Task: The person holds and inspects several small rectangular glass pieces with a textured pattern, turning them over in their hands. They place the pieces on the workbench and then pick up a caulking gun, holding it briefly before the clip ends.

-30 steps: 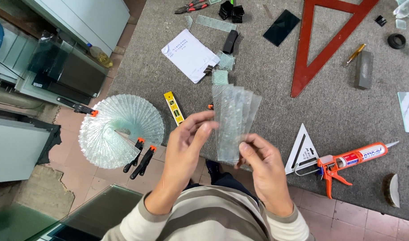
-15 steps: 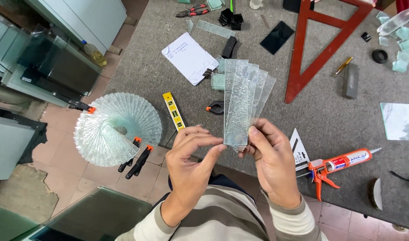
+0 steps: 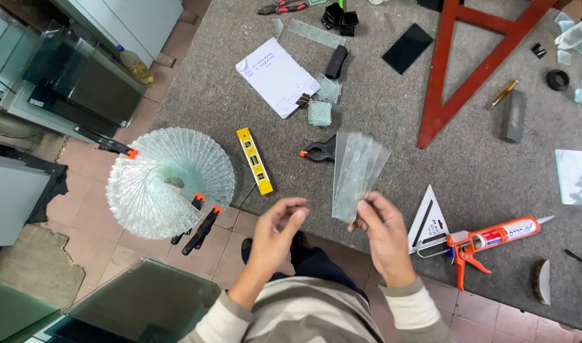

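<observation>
Pinching a small fan of clear glass strips [image 3: 356, 174] by its lower end, the person's right hand [image 3: 385, 235] kept a clenched grip on the stack just right of the frame's centre, above the near edge of the grey desk [image 3: 392, 121]. The left hand [image 3: 275, 235] hovered just beside it at lower centre, fingers loosely curled, its grip released and touching nothing. A yellow spirit level [image 3: 254, 160] and a black spring clamp [image 3: 321, 151] lay on the desk left of the strips. At left, a round fan of glass pieces [image 3: 170, 181] overhung the desk's edge. A caulking gun [image 3: 488, 240] and a white set square [image 3: 430, 219] rested at lower right.
</observation>
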